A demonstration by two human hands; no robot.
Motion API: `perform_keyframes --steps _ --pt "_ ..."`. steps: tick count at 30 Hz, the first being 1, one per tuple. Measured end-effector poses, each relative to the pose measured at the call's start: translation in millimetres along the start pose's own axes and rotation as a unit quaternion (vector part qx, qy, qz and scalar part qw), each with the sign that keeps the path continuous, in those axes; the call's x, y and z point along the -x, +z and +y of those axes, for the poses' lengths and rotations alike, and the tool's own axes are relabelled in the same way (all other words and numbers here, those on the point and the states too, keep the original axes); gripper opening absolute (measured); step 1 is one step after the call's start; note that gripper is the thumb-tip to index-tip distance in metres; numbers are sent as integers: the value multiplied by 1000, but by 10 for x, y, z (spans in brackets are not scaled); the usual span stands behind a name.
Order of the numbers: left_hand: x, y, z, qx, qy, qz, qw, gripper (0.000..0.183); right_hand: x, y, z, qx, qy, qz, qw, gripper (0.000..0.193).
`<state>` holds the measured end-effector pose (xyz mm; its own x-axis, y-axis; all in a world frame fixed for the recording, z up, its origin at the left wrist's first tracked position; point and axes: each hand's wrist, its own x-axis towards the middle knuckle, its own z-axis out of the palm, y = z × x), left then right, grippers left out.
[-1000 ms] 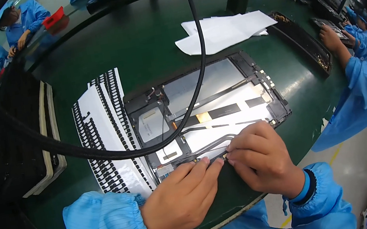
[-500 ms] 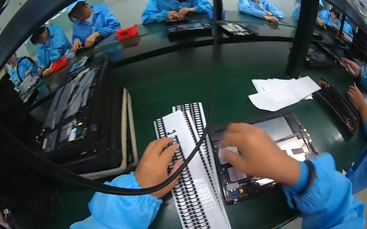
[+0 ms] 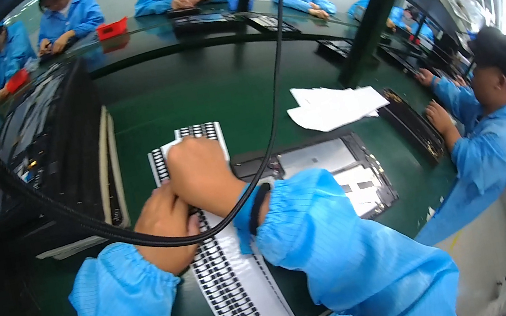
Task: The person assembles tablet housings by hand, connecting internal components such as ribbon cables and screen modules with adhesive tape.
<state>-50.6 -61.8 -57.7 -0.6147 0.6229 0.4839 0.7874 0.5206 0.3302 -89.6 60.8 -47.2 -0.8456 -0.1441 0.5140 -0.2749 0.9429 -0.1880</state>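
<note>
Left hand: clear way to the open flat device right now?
Probably not directly: the right hand and its blue sleeve cross between the left hand and the open flat device, and the sleeve hides part of it.

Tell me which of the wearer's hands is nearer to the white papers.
Right. The right hand is over the black-patterned strips, left of the white papers; the left hand is farther left and lower in the view.

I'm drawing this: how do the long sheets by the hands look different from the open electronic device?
The long sheets are narrow; the open electronic device is broader. The sheets are white with rows of black pieces; the device has a black frame around silver and white parts. Both lie on the green table.
</note>
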Motion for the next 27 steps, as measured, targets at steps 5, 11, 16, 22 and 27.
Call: perform_keyframes --steps 5,11,16,22,27 --pt "-80 31 122 -13 -14 -40 999 33 45 -117 118 -63 54 -18 996 13" --pt "42 88 21 -64 9 -11 998 39 627 -784 510 -141 -5 -10 990 13" --pt "74 -197 374 -22 125 -48 991 39 1693 -1815 1204 -194 186 -60 961 11" --pt "-407 38 1257 96 362 -210 903 29 2273 -2172 1559 -394 393 58 829 1" --pt "-629 613 1490 110 430 -154 883 30 2155 -1950 1511 -404 282 31 870 4"
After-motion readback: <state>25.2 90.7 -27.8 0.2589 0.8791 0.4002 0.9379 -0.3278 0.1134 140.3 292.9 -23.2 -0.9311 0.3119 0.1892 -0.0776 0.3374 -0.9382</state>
